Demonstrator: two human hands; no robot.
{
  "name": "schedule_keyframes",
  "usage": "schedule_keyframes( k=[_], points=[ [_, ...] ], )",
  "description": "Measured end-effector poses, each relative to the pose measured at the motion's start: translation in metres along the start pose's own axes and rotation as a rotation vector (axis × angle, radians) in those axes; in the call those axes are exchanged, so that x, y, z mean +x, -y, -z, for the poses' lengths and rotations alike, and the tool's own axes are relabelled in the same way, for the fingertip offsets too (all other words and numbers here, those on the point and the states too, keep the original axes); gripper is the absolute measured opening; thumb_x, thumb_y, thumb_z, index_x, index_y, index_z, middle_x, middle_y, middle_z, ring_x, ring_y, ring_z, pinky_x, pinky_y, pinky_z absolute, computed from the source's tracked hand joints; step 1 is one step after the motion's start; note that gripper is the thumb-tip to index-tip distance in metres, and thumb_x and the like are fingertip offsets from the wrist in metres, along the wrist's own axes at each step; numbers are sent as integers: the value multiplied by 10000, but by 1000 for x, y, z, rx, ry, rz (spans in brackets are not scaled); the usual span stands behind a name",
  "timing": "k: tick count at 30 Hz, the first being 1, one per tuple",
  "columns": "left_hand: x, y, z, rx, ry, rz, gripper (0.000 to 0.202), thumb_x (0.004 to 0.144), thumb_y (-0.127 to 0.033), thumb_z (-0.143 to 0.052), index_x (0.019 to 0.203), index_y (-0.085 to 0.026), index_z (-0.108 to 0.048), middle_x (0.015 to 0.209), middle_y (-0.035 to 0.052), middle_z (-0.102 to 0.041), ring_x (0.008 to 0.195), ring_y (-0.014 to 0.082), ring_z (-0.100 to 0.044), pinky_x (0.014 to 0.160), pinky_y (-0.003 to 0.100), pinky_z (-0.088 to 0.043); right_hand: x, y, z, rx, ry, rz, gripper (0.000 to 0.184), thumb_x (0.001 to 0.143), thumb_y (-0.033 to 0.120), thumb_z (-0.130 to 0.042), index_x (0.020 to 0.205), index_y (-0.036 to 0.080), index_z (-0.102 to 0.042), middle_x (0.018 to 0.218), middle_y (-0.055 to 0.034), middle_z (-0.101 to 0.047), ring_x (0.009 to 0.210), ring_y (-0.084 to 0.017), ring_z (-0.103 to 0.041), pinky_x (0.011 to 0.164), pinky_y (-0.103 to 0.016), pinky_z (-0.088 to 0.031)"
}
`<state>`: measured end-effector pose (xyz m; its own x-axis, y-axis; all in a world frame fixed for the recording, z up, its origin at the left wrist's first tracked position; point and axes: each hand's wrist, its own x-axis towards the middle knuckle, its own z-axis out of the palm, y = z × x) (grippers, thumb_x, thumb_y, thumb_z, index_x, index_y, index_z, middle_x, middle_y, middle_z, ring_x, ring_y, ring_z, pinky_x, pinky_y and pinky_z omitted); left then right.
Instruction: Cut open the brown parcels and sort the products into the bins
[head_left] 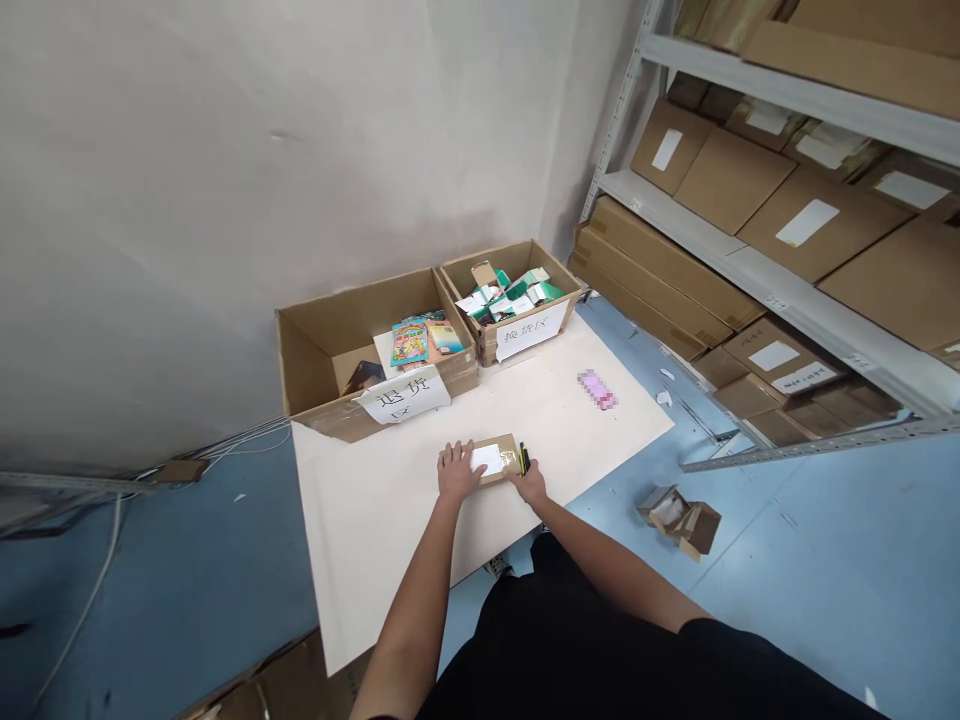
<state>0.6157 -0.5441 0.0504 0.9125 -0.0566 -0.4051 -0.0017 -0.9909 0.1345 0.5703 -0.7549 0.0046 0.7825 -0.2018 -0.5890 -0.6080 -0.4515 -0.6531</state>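
Note:
A small brown cardboard box (491, 458) with a white label and clear tape at its right end lies on the white table. My left hand (456, 470) grips the box's left end, fingers over the far side and thumb on the near side. At the opposite end, my right hand (531, 484) is closed around a yellow and black box cutter (524, 459), held upright against the taped end. The blade cannot be made out, and the right fingers are partly hidden.
Behind, an open carton (322, 415) holds colourful booklets; beside it, another carton (484, 345) holds green and white boxes. A blurred pink item (597, 389) lies on the table (375, 560). Shelving (720, 250) with cartons stands right. A torn box (681, 520) lies on the floor.

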Motion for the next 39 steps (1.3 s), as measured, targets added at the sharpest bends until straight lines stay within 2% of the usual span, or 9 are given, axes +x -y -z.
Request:
schedule_keyframes(
  k=[5,10,13,18,21,26,29,34,39],
  points=[
    [-34,7,-14,-45,65,169,645,1068,-464,-304,1605,-123,-412,1406,228,-640,1274,350,-612,1071,492,-464,28,70,-10,-180,-106,-55,643,888,638,-696,1325,217,-483,1225,-163,-727,1125,-316,-722,840,-368,-565],
    [-54,0,-18,-91,38,-3,432,1046,-321,-399,1383,-221,-649,1342,155,-684,1293,294,-592,1001,396,-528,49,121,4,-288,-10,116,591,908,622,-707,1312,239,-508,1145,-129,-758,1001,-296,-747,759,-325,-529],
    [-36,-1,-8,-30,-16,-154,585,961,-178,-523,1537,-277,-513,1622,109,-484,1506,282,-417,1091,405,-497,38,105,18,-277,-83,155,548,965,610,-633,1335,230,-495,1159,-127,-760,1014,-286,-745,763,-315,-521],
    [-1,4,-2,33,103,-473,923,836,-208,-736,1655,-341,-332,1795,51,-158,1653,351,-83,1279,517,-271,-4,30,23,-355,-38,98,667,906,658,-682,1357,214,-474,1178,-143,-758,1087,-323,-736,828,-350,-521],
    [-2,3,-16,-2,96,-365,1034,781,-314,-820,1672,-358,-297,1798,56,-130,1647,383,-93,1257,525,-303,-11,12,16,-371,1,78,672,872,644,-730,1335,219,-490,1163,-145,-761,1090,-335,-735,828,-360,-518],
    [-27,-11,-49,-14,-20,16,1024,814,-515,-799,1679,-270,-310,1769,174,-202,1585,497,-206,1176,637,-359,24,50,11,-337,-102,110,713,802,543,-841,1337,227,-492,1157,-155,-754,1064,-334,-726,804,-352,-513],
    [-36,-15,-62,-4,-63,68,840,934,-533,-655,1663,-242,-357,1733,206,-292,1583,467,-239,1187,655,-342,41,61,16,-97,-81,131,550,925,566,-679,1340,253,-498,1012,-80,-759,916,-266,-736,727,-315,-518],
    [-31,-16,-66,-2,-66,81,806,968,-505,-615,1666,-210,-343,1717,238,-308,1593,444,-252,1186,622,-383,34,20,36,440,115,128,490,934,650,-593,1196,243,-516,763,17,-707,674,-189,-712,628,-264,-526],
    [-26,-19,-67,12,-80,90,833,971,-517,-625,1668,-169,-329,1710,284,-284,1589,467,-247,1167,620,-410,18,-17,44,356,243,17,352,941,543,-668,950,248,-476,613,50,-646,485,-155,-632,520,-245,-486]
  ],
)
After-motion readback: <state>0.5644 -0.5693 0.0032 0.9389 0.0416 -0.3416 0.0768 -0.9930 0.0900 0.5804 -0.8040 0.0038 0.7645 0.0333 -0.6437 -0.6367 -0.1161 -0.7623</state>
